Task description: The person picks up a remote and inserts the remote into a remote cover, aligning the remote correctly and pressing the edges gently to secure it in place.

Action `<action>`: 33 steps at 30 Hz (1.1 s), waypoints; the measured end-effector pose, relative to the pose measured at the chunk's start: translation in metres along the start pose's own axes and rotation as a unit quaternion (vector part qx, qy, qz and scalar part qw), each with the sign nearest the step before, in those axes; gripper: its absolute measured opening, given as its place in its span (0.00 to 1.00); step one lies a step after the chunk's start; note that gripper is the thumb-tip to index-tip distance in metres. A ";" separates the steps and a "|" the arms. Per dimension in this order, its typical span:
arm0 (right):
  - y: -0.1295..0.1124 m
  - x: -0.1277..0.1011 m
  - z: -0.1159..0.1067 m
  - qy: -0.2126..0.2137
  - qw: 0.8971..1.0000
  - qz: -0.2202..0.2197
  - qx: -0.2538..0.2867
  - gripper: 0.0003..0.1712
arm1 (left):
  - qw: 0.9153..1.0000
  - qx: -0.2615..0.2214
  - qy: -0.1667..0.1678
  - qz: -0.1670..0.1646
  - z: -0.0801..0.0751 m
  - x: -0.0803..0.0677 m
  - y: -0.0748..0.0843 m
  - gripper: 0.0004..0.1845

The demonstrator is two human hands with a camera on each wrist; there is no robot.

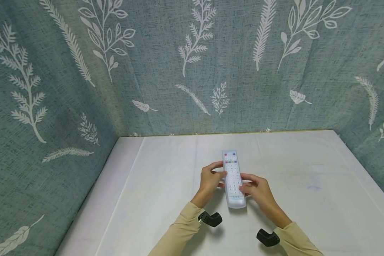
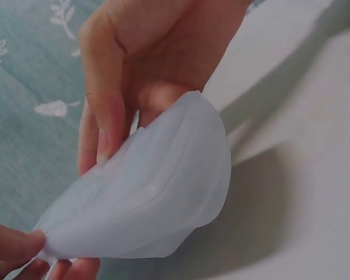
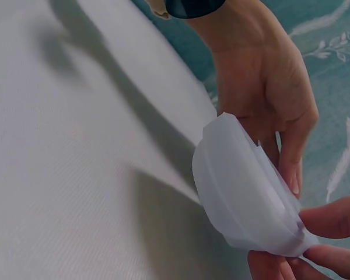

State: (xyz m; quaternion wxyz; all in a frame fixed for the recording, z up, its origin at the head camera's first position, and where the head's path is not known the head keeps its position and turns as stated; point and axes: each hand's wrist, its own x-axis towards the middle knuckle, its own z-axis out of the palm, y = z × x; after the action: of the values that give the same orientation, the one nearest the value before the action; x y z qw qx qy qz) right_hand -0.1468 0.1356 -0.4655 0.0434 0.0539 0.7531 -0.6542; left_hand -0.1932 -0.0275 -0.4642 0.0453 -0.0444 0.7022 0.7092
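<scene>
A white remote control (image 1: 233, 179) in a translucent cover is held between both hands, button side up, its length running away from me. My left hand (image 1: 209, 180) grips its left edge, thumb on the front. Lower along the right edge, my right hand (image 1: 258, 189) pinches it with the thumb over the lower buttons. In the left wrist view the cloudy cover (image 2: 163, 181) hides most of the remote. The right wrist view shows the cover's end (image 3: 239, 181) raised above the table, with a shadow beneath.
A white cloth-covered table (image 1: 166, 170) lies under the hands. Green-blue fabric with white leaf prints (image 1: 160, 71) hangs behind it and along both sides. Dark wrist devices (image 1: 211, 218) stick out from the beige sleeves (image 1: 182, 227).
</scene>
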 end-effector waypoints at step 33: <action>0.022 -0.001 0.007 0.028 0.988 -0.029 -0.147 0.24 | 0.998 0.060 0.012 -0.015 0.003 -0.005 -0.025 0.20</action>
State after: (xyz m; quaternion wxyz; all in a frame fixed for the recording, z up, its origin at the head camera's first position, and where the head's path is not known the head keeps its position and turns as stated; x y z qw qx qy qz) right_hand -0.1427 0.1316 -0.4876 0.0106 0.0430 0.8432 -0.5358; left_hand -0.1850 -0.0244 -0.4879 0.0503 -0.0602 0.7434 0.6643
